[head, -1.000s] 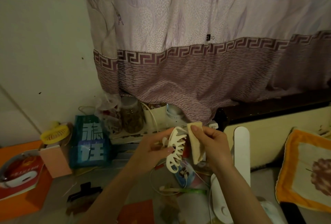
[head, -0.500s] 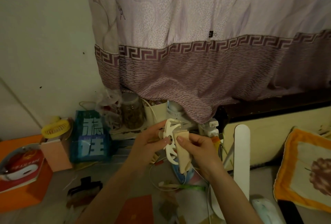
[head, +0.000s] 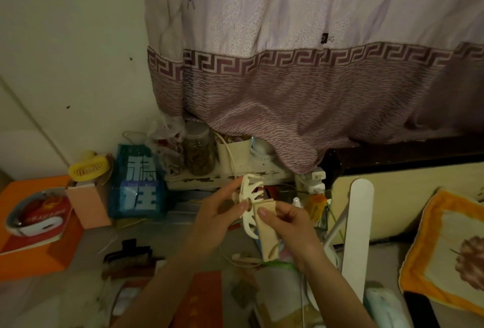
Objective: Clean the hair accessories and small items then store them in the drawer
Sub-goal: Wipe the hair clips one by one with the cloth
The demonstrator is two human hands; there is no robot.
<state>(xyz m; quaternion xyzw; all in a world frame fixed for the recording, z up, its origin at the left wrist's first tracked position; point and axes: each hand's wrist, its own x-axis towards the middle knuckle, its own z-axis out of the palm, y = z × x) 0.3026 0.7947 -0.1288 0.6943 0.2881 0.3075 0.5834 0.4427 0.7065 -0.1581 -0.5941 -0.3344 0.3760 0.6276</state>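
Note:
A cream-white claw hair clip (head: pixel 248 191) stands upright above the cluttered table, its teeth pointing right. My left hand (head: pixel 217 212) pinches it from the left, thumb at its hinge. My right hand (head: pixel 288 225) grips a folded beige cloth (head: pixel 268 233) and presses its upper end against the lower half of the clip. The cloth's loose end hangs down below my fingers. No drawer is in view.
A purple patterned curtain (head: pixel 301 92) hangs behind. A blue printed bag (head: pixel 138 183), a glass jar (head: pixel 199 152), a yellow mini fan (head: pixel 87 168) and a pink box (head: pixel 90 202) stand at the back. A white paddle-shaped lamp (head: pixel 357 236) rises at the right, beside an orange-edged cushion (head: pixel 445 249).
My right hand slid the cloth down along the clip, from its top edge to its lower half. Both hands with the clip rose slightly and came closer together.

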